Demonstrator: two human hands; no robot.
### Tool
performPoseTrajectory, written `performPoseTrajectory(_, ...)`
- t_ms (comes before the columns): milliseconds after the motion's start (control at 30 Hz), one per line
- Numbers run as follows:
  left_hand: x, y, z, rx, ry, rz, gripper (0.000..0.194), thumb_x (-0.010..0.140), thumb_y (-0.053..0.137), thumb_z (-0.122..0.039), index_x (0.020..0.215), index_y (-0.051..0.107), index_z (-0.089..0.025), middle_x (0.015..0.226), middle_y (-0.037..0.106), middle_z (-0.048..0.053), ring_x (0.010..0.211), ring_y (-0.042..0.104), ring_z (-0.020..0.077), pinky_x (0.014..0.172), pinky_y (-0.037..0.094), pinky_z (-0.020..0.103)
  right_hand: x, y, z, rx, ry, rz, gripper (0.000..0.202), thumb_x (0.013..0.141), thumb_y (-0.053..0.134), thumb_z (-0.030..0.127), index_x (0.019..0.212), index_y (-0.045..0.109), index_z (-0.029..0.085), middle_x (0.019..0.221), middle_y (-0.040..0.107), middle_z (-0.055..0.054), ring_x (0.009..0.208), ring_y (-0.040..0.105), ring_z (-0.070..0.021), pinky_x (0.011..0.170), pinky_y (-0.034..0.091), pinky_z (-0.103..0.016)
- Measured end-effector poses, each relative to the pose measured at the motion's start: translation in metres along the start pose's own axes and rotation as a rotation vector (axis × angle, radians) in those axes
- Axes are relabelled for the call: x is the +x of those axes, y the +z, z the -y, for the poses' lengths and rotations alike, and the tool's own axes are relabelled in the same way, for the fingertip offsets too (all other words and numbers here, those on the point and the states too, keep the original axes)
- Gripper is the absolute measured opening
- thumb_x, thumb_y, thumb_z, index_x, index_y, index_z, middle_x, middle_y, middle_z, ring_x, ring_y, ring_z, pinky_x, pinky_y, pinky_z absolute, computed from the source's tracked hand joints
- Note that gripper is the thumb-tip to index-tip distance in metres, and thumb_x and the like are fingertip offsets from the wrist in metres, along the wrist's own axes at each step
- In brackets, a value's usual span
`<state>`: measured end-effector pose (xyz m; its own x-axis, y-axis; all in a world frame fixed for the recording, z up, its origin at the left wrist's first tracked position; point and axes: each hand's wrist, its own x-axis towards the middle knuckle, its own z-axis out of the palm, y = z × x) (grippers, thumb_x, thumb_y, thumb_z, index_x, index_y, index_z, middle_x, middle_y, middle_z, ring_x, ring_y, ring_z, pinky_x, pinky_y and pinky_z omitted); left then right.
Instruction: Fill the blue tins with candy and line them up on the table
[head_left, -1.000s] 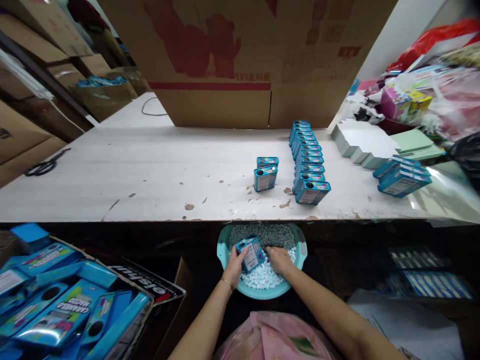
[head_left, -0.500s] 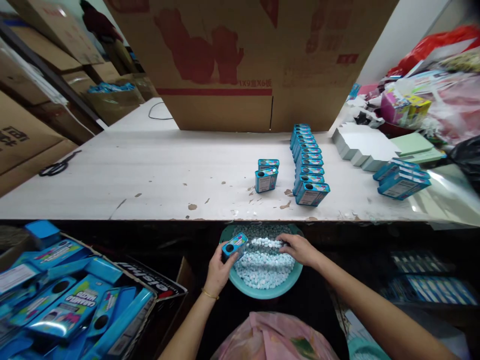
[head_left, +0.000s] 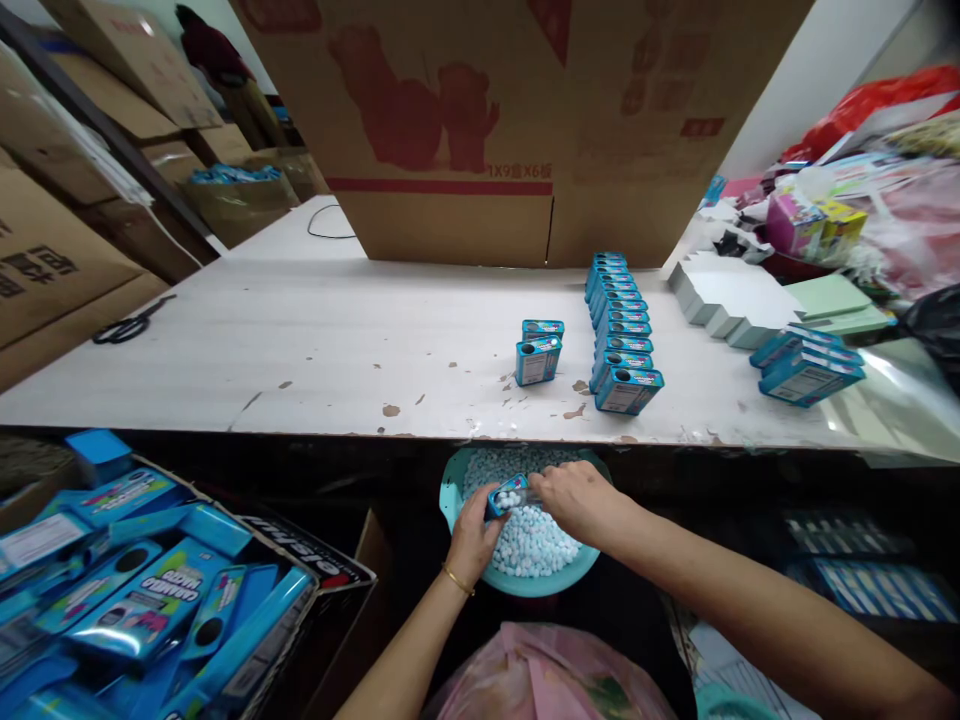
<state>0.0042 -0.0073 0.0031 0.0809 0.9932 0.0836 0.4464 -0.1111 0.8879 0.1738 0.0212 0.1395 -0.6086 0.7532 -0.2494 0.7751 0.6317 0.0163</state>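
My left hand [head_left: 472,535] is closed round a small blue candy tin [head_left: 496,500], tilted over the bowl. White candies [head_left: 510,497] show at the tin's upper end. My right hand [head_left: 577,500] meets that end from the right, its fingers closed on a small clear scoop, mostly hidden by the fingers. Beneath both hands, a teal bowl [head_left: 448,495] holds many pale blue and white round candies [head_left: 536,540].
Blue tins stand in a long row [head_left: 626,390] and a short pair [head_left: 538,362] on the white table [head_left: 337,350]. More tins [head_left: 810,375] are at right. An open carton of blue tins [head_left: 150,600] sits lower left. A large cardboard box [head_left: 450,220] stands behind; scissors [head_left: 131,325] lie left.
My right hand has moved left with the candy-filled scoop, up to the tin. The tin has shifted right and candies now show at its top. The view has turned slightly.
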Motion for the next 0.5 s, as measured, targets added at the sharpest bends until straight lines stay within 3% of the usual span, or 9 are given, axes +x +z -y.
performPoseTrajectory(167,0.0,-0.005,0.001,-0.086,-0.078,-0.038,0.034,0.07,0.055,-0.027,0.103,0.051,-0.018,0.102,0.057,0.008,0.098,0.052,0.0215,0.088,0.038,0.038,-0.01,0.007,-0.024,0.039,0.053,0.007,0.013,0.079,0.041,0.018,0.086,0.052,0.018,0.081,0.058,-0.007,0.075,0.057,-0.0173,0.062,0.037,-0.026)
performPoseTrajectory(300,-0.002,-0.021,0.009,-0.194,-0.203,-0.164,0.037,0.069,0.057,-0.034,0.101,0.05,-0.016,0.096,0.059,0.006,0.092,0.054,0.0196,0.086,0.04,0.034,-0.012,0.056,-0.052,0.1,0.217,0.095,0.017,0.077,0.045,0.018,0.092,0.054,0.018,0.085,0.061,-0.008,0.079,0.058,-0.0187,0.067,0.038,-0.027)
performPoseTrajectory(367,-0.004,-0.027,0.015,-0.264,-0.256,-0.226,0.039,0.068,0.058,-0.036,0.1,0.05,-0.016,0.095,0.059,0.006,0.09,0.055,0.019,0.085,0.041,0.033,-0.002,0.089,-0.048,0.181,0.274,0.176,0.021,0.077,0.046,0.018,0.095,0.055,0.018,0.089,0.062,-0.009,0.083,0.058,-0.0201,0.069,0.039,-0.028)
performPoseTrajectory(500,-0.007,-0.029,0.02,-0.413,-0.337,-0.283,0.04,0.069,0.056,-0.038,0.102,0.049,-0.016,0.095,0.06,0.006,0.089,0.055,0.0172,0.083,0.042,0.031,0.034,0.137,-0.009,0.33,0.257,0.222,0.025,0.078,0.044,0.021,0.101,0.055,0.022,0.098,0.063,-0.006,0.09,0.058,-0.0175,0.072,0.04,-0.026)
